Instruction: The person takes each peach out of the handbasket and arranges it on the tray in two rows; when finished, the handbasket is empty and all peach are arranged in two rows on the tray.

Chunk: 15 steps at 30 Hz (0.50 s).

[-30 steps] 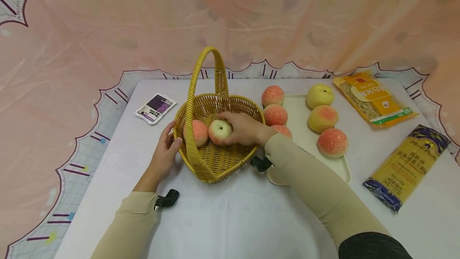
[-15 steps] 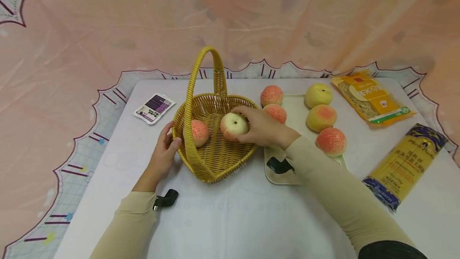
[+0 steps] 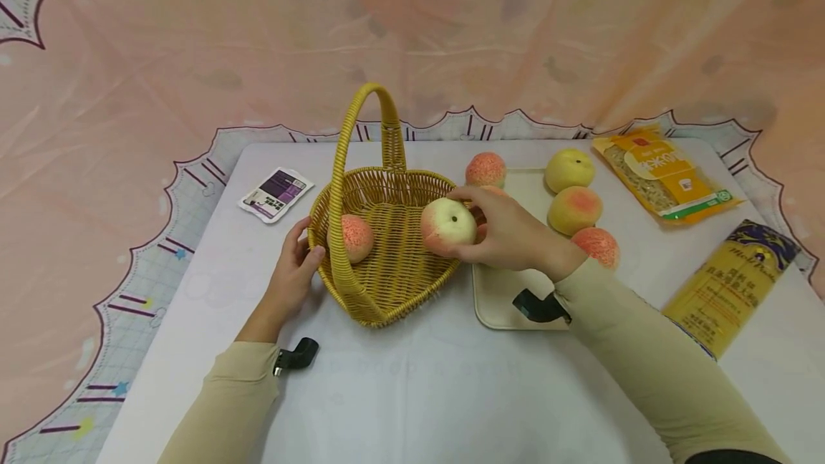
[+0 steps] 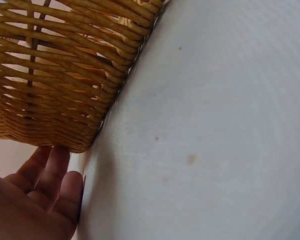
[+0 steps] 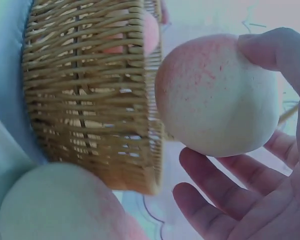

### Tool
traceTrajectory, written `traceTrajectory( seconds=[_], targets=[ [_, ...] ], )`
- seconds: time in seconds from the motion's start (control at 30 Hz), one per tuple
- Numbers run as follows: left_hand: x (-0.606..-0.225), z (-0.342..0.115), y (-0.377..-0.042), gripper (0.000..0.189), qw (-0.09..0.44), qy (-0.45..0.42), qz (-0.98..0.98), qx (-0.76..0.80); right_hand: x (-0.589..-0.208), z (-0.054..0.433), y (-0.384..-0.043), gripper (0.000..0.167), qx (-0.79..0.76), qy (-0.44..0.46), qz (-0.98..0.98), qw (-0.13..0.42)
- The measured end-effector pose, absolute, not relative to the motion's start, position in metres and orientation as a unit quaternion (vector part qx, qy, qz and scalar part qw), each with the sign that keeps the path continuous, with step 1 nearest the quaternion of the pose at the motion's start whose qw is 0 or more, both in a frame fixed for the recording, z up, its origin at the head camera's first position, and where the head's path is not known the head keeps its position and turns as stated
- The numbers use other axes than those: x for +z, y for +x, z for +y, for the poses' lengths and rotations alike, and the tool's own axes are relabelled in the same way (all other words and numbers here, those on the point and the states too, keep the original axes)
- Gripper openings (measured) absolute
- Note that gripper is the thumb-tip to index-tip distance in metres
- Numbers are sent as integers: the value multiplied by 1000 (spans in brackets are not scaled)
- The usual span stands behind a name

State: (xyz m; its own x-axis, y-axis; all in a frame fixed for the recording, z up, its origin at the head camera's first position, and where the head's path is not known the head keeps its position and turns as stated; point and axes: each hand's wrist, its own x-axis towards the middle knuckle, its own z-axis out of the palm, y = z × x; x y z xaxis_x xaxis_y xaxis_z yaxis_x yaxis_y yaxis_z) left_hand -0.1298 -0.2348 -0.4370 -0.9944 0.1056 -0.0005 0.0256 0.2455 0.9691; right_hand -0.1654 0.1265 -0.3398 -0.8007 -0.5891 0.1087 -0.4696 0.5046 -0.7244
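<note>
My right hand grips a pale peach with a pink flush over the right rim of the yellow wicker basket. In the right wrist view the thumb presses that peach from above while fingers support its underside. My left hand touches the basket's left side; in the left wrist view its fingers lie fairly straight with their tips against the weave. Inside the basket sits a pink peach, partly behind the tall handle. Another pale peach lies outside the basket in the right wrist view.
Right of the basket lies a cream tray, partly under my right arm. On and beside it are a red peach, a yellow peach and others. Packets of grain and spaghetti lie farther right; a small sachet lies left.
My right hand has carried the pale peach rightward from the middle of the basket to over its right rim. The left hand and basket have stayed nearly in place.
</note>
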Motion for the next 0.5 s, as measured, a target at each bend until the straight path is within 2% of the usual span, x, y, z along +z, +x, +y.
traceTrajectory(
  seconds=[0.2,0.5],
  targets=[
    [-437,-234,-131,64,37,41,791,609,-340,153,-156,71,-396,-282,872,54],
    [-435,-234,-130,64,37,39,787,615,-346,184,-145,72,-394,-254,881,60]
  ],
)
